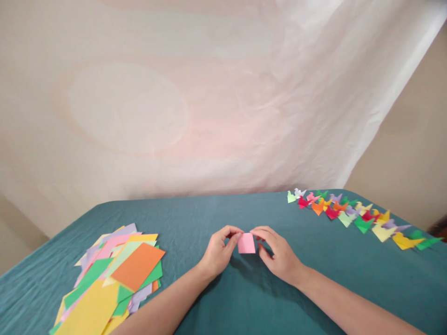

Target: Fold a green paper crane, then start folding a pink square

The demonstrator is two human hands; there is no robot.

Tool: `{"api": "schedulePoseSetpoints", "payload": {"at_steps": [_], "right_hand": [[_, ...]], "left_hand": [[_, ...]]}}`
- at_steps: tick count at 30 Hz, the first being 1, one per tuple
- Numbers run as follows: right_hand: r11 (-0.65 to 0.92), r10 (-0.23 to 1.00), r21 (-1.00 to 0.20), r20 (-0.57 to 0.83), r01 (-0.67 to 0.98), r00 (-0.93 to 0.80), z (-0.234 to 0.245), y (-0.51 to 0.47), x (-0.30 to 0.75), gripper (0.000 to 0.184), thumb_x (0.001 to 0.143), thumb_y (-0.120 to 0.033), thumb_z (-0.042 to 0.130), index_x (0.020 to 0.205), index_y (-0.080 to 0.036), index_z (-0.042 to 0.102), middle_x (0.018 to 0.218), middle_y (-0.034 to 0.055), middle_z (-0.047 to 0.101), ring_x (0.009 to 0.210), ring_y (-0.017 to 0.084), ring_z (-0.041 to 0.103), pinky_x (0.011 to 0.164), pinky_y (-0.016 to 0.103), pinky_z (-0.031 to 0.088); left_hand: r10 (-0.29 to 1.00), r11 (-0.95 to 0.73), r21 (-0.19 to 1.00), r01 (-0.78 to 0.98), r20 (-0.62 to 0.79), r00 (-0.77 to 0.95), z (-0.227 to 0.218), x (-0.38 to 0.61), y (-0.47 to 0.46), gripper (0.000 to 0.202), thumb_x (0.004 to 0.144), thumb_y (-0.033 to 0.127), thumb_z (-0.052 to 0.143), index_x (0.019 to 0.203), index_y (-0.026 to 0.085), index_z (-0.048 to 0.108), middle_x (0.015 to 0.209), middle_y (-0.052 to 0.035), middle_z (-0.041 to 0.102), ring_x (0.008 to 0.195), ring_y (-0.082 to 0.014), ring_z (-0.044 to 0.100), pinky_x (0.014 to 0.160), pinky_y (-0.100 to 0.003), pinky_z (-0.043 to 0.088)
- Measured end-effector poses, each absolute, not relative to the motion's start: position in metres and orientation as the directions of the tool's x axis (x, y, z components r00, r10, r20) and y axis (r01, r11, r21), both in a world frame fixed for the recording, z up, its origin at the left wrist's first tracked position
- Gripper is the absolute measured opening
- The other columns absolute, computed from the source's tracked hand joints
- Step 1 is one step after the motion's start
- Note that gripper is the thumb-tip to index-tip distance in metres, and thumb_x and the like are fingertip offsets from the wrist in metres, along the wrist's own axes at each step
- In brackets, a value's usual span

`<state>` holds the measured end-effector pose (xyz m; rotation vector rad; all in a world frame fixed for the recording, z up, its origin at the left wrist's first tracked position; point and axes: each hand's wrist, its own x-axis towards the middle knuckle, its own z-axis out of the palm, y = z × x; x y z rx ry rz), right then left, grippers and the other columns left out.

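Observation:
A small folded piece of pink paper (246, 244) is held between both hands just above the teal tablecloth (216, 302). My left hand (220, 253) pinches its left edge with thumb and fingertips. My right hand (277, 253) pinches its right top corner, fingers curled. Both forearms reach in from the bottom of the view.
A loose pile of coloured paper sheets (111, 277), orange one on top, lies at the left. Several folded paper figures (356, 214) in many colours lie in a row at the far right. A pale cloth backdrop (209, 102) hangs behind the table.

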<state>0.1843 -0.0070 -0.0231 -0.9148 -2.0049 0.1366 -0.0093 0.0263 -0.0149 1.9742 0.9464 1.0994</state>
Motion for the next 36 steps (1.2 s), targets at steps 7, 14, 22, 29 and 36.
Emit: {"api": "schedulePoseSetpoints", "payload": {"at_steps": [7,14,22,29,36], "right_hand": [[0.773,0.567,-0.300,0.722,0.559,-0.396,-0.026,-0.008,0.184,0.023,0.082,-0.009,0.048,0.097,-0.023,0.058,0.093,0.0059,0.060,0.087,0.018,0.058,0.074,0.033,0.050],[0.764,0.485,-0.115,0.751,0.635,-0.448,-0.018,-0.009,0.188,0.020,0.084,-0.010,0.047,0.092,-0.021,0.061,0.089,0.0048,0.065,0.081,0.016,0.059,0.072,0.032,0.047],[0.611,0.542,0.149,0.637,0.777,-0.548,-0.013,-0.010,0.189,0.022,0.087,-0.010,0.043,0.085,-0.019,0.064,0.074,0.0057,0.061,0.077,0.018,0.054,0.078,0.037,0.039],[0.585,0.550,0.191,0.621,0.788,-0.559,-0.021,-0.008,0.186,0.019,0.087,-0.013,0.044,0.082,-0.017,0.062,0.072,0.0045,0.057,0.075,0.017,0.049,0.079,0.036,0.036],[0.609,0.572,0.184,0.572,0.771,-0.589,-0.026,-0.009,0.183,0.019,0.087,-0.014,0.045,0.076,-0.016,0.061,0.072,0.0041,0.056,0.073,0.017,0.048,0.078,0.035,0.036]], "left_hand": [[0.824,-0.510,0.817,0.269,0.376,0.423,-0.019,-0.009,0.025,0.018,0.088,0.025,0.047,0.096,0.018,0.061,0.090,-0.0020,0.065,0.082,-0.0144,0.059,0.076,-0.026,0.047],[0.796,-0.571,0.763,0.303,0.425,0.431,-0.015,-0.009,0.023,0.018,0.089,0.025,0.046,0.101,0.018,0.058,0.096,-0.0042,0.062,0.088,-0.0151,0.057,0.081,-0.029,0.045],[0.667,-0.744,0.488,0.455,0.514,0.539,-0.013,-0.011,0.019,0.026,0.078,0.028,0.064,0.102,0.021,0.058,0.099,-0.0051,0.059,0.093,-0.0204,0.053,0.083,-0.035,0.041],[0.599,-0.796,0.317,0.515,0.540,0.592,-0.012,-0.011,0.017,0.012,0.084,0.025,0.056,0.095,0.023,0.062,0.096,-0.0031,0.061,0.090,-0.0177,0.054,0.080,-0.033,0.039],[0.513,-0.848,0.175,0.501,0.512,0.689,-0.012,-0.012,0.019,0.014,0.086,0.016,0.049,0.083,0.019,0.062,0.087,-0.0029,0.063,0.084,-0.0164,0.056,0.078,-0.032,0.039]]}}
